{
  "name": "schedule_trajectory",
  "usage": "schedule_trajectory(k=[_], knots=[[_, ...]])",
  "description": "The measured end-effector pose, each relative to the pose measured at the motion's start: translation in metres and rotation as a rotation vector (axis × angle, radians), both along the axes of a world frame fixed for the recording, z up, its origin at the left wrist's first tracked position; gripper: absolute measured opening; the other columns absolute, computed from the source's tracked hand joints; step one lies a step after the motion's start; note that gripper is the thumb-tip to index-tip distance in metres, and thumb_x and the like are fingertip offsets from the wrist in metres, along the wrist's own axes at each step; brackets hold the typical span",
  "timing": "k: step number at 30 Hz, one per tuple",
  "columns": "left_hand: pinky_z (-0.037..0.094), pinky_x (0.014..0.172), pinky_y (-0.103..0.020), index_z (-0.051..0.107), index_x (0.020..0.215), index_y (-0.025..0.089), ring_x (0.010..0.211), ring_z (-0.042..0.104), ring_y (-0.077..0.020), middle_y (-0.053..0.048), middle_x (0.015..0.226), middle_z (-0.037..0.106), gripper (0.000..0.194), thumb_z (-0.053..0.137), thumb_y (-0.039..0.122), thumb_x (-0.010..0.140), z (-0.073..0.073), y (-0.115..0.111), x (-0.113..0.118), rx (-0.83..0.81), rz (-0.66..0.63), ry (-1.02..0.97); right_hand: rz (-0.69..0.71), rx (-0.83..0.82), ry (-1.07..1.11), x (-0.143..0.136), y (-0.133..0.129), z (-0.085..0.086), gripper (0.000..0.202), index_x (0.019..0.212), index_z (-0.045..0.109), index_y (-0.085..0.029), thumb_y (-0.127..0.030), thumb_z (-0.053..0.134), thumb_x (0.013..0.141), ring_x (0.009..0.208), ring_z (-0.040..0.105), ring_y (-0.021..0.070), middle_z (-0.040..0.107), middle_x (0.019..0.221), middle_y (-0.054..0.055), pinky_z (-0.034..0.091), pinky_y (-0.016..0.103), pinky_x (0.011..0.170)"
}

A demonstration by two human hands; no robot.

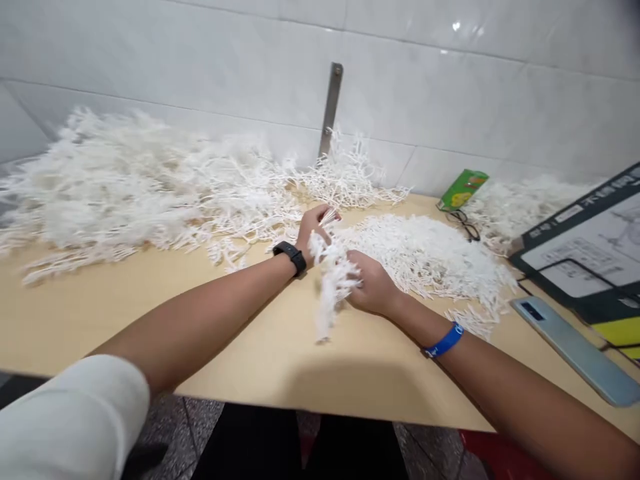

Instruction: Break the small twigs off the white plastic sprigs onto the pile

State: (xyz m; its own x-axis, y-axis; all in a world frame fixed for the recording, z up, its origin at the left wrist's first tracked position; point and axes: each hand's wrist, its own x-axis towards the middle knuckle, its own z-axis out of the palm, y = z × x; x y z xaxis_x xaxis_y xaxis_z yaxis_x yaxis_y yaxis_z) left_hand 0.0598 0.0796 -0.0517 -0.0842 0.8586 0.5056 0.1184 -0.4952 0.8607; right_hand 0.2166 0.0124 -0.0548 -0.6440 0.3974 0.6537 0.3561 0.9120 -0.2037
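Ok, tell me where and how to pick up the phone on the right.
Best pinched, I'd say, across the two long edges of the phone, near its middle, coming down from above and the near-left side. It lies flat with its camera side up, so the slim body offers only its edges, and the dark printed box stands close beyond its far edge.

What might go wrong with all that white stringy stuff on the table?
Loose ends of the white bunch at the left hand and right hand might tangle or drop. Bits could get mixed into the white pile beside the right hand. The phone lies close to the right forearm, so a bump might shift it.
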Motion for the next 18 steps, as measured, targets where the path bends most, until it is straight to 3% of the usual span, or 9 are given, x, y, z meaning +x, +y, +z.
schedule_trajectory(k=[2, 8, 13, 15, 18], knots=[[0.034, 0.053, -0.026, 0.061, 0.07, 0.019, 0.051, 0.043, -0.0117, 0.003, 0.051, 0.044, 0.022, 0.049, 0.022, 0.088, 0.0, -0.004, 0.004, -0.016, -0.027, 0.016, 0.012, -0.015, 0.084, 0.003, 0.0, -0.002, 0.01, 0.091, 0.056, -0.019, -0.016, 0.047, 0.088, 0.076, 0.058, 0.0193, 0.063, 0.081, 0.006, 0.05, 0.033, 0.069], [0.036, 0.051, -0.026, 0.063, 0.077, 0.019, 0.05, 0.045, -0.0108, 0.004, 0.053, 0.046, 0.024, 0.049, 0.029, 0.094, 0.003, -0.019, 0.017, 0.058, -0.169, 0.131, -0.076, -0.033, 0.144, -0.001, -0.006, -0.001, 0.014, 0.097, 0.056, -0.02, -0.011, 0.047, 0.09, 0.08, 0.059, 0.0182, 0.064, 0.086, 0.006, 0.05, 0.032, 0.072], [0.042, 0.053, -0.03, 0.063, 0.072, 0.021, 0.053, 0.049, -0.0125, 0.002, 0.056, 0.049, 0.027, 0.047, 0.019, 0.095, 0.005, -0.028, 0.018, 0.146, -0.209, 0.122, -0.119, -0.14, -0.027, -0.007, -0.021, -0.002, 0.016, 0.094, 0.06, -0.018, -0.014, 0.044, 0.093, 0.087, 0.062, 0.0209, 0.065, 0.09, 0.008, 0.052, 0.035, 0.078], [0.049, 0.061, -0.03, 0.065, 0.074, 0.023, 0.064, 0.058, -0.0137, 0.0, 0.066, 0.057, 0.027, 0.048, 0.019, 0.095, 0.007, -0.038, 0.016, 0.173, -0.261, 0.192, -0.083, -0.196, -0.129, -0.009, -0.024, -0.001, 0.018, 0.093, 0.062, -0.018, -0.016, 0.045, 0.093, 0.091, 0.063, 0.0224, 0.066, 0.093, 0.008, 0.054, 0.037, 0.081], [0.052, 0.088, -0.031, 0.069, 0.08, 0.021, 0.089, 0.066, -0.0151, 0.001, 0.085, 0.065, 0.027, 0.047, 0.015, 0.095, 0.017, -0.054, 0.014, 0.066, -0.368, 0.344, -0.029, -0.239, -0.206, -0.007, -0.022, 0.0, 0.019, 0.1, 0.066, -0.018, -0.018, 0.048, 0.092, 0.102, 0.064, 0.0245, 0.067, 0.102, 0.007, 0.056, 0.039, 0.088]])
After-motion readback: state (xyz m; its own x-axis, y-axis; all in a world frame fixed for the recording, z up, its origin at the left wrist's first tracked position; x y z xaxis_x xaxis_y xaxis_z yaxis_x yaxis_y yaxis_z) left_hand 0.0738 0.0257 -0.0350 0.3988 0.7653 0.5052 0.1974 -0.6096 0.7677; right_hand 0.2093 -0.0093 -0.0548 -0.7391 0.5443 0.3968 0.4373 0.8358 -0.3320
